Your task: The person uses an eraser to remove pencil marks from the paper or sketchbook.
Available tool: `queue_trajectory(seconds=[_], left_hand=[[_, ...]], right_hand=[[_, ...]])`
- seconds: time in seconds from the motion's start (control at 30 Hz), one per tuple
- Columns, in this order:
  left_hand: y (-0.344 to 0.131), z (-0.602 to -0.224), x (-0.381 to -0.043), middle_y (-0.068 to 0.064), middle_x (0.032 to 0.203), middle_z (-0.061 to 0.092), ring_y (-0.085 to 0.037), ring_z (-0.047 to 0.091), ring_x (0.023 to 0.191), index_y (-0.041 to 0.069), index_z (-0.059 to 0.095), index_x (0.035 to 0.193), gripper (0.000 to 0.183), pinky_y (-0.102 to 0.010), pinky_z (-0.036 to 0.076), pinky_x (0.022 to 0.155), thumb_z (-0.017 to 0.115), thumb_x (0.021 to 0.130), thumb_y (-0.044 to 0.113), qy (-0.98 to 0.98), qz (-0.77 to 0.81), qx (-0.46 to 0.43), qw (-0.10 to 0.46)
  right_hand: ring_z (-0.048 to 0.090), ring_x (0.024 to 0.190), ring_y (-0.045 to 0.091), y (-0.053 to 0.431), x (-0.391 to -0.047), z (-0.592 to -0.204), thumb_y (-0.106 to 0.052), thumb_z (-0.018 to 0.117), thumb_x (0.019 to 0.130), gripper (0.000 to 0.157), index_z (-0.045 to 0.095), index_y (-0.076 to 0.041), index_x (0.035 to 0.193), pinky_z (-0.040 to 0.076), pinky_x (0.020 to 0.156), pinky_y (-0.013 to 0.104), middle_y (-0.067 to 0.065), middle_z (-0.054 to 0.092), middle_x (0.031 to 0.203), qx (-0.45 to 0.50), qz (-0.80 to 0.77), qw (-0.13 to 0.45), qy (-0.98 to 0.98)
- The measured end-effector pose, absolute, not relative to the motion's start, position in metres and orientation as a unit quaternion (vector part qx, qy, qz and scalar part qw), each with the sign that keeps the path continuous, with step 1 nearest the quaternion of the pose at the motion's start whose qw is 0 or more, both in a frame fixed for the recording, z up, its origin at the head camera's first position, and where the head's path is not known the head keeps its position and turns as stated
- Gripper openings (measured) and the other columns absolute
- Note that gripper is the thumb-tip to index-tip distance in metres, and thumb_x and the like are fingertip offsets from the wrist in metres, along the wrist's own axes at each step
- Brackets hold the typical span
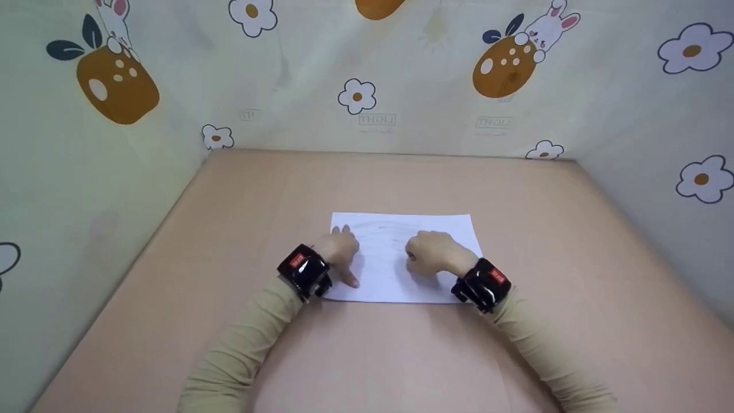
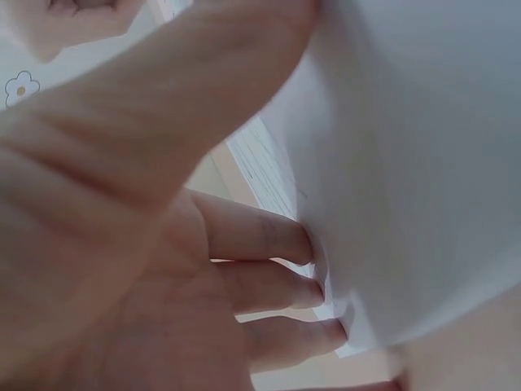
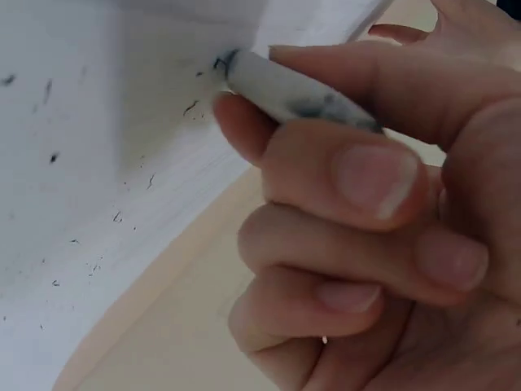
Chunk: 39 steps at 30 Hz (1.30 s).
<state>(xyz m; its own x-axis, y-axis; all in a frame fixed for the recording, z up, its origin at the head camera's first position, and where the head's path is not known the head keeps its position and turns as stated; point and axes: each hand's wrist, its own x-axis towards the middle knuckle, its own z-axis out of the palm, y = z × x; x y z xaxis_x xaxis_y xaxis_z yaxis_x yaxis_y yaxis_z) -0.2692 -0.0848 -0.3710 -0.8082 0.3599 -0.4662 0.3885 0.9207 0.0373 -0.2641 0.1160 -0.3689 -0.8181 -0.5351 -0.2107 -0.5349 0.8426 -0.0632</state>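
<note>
A white sheet of paper (image 1: 378, 289) lies on the table. Faint grey pencil marks (image 1: 384, 228) show on its upper part. On the sheet's left side, my left hand (image 1: 339, 250) presses with its fingers spread and the thumb apart. My right hand (image 1: 437, 252) is over the right half, fingers curled. In the right wrist view it pinches a whitish eraser (image 3: 293, 91) with dark smudges, its tip against the paper. Dark eraser crumbs (image 3: 118, 216) are scattered on the sheet. From the head view the eraser is hidden by the hand.
The light brown table (image 1: 378, 355) extends around the paper on all sides. A curtain with flowers and rabbits (image 1: 309, 74) hangs behind and along both sides. Each wrist wears a black camera unit (image 1: 304, 272).
</note>
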Motion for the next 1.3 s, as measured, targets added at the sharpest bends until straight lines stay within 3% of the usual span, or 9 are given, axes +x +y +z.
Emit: queue_trajectory(seconds=[0.07, 0.17, 0.5, 0.77, 1.0, 1.3], left_hand=[[-0.086, -0.373, -0.268, -0.032, 0.154, 0.012, -0.049, 0.014, 0.143, -0.008, 0.031, 0.143, 0.1, -0.054, 0.014, 0.12, 0.076, 0.074, 0.049, 0.951, -0.03, 0.195, 0.239], [-0.086, -0.376, -0.268, -0.033, 0.153, 0.013, -0.049, 0.015, 0.143, -0.008, 0.032, 0.143, 0.1, -0.054, 0.016, 0.12, 0.076, 0.074, 0.049, 0.952, -0.024, 0.195, 0.237], [-0.084, -0.375, -0.271, -0.036, 0.151, 0.019, -0.052, 0.019, 0.141, -0.014, 0.032, 0.141, 0.102, -0.053, 0.019, 0.12, 0.077, 0.074, 0.049, 0.948, -0.045, 0.218, 0.227], [-0.086, -0.374, -0.271, -0.035, 0.151, 0.017, -0.05, 0.017, 0.142, -0.01, 0.037, 0.139, 0.097, -0.054, 0.018, 0.12, 0.076, 0.074, 0.049, 0.949, -0.039, 0.208, 0.236], [-0.083, -0.375, -0.271, -0.033, 0.153, 0.012, -0.048, 0.013, 0.143, -0.011, 0.028, 0.143, 0.103, -0.052, 0.013, 0.121, 0.076, 0.074, 0.048, 0.947, -0.028, 0.201, 0.248], [-0.082, -0.372, -0.272, -0.032, 0.154, 0.011, -0.048, 0.013, 0.143, -0.01, 0.026, 0.144, 0.104, -0.053, 0.014, 0.121, 0.076, 0.074, 0.049, 0.949, -0.034, 0.199, 0.244]], right_hand=[[0.038, 0.057, 0.012, 0.109, -0.265, -0.373, -0.015, 0.059, 0.085, 0.026, 0.047, -0.012, 0.063, 0.028, 0.049, 0.023, -0.004, 0.04, 0.06, -0.31, -0.032, 0.105, 0.944], [0.034, 0.054, 0.01, 0.104, -0.265, -0.377, -0.013, 0.059, 0.084, 0.03, 0.041, -0.015, 0.061, 0.023, 0.048, 0.021, -0.006, 0.035, 0.057, -0.339, -0.054, 0.099, 0.934], [0.042, 0.066, 0.015, 0.141, -0.255, -0.364, -0.014, 0.06, 0.076, 0.01, 0.059, -0.008, 0.068, 0.031, 0.051, 0.025, -0.001, 0.047, 0.068, -0.263, 0.017, 0.156, 0.952], [0.036, 0.057, 0.01, 0.127, -0.264, -0.374, -0.011, 0.057, 0.083, 0.024, 0.046, -0.012, 0.061, 0.025, 0.05, 0.02, -0.006, 0.037, 0.057, -0.33, -0.065, 0.101, 0.936], [0.031, 0.058, 0.011, 0.15, -0.253, -0.372, -0.005, 0.056, 0.076, 0.029, 0.036, -0.015, 0.058, 0.021, 0.05, 0.022, -0.006, 0.031, 0.057, -0.326, -0.033, 0.103, 0.939], [0.034, 0.056, 0.009, 0.182, -0.248, -0.37, -0.008, 0.057, 0.075, 0.023, 0.043, -0.013, 0.058, 0.024, 0.05, 0.019, -0.007, 0.036, 0.058, -0.318, -0.053, 0.119, 0.939]])
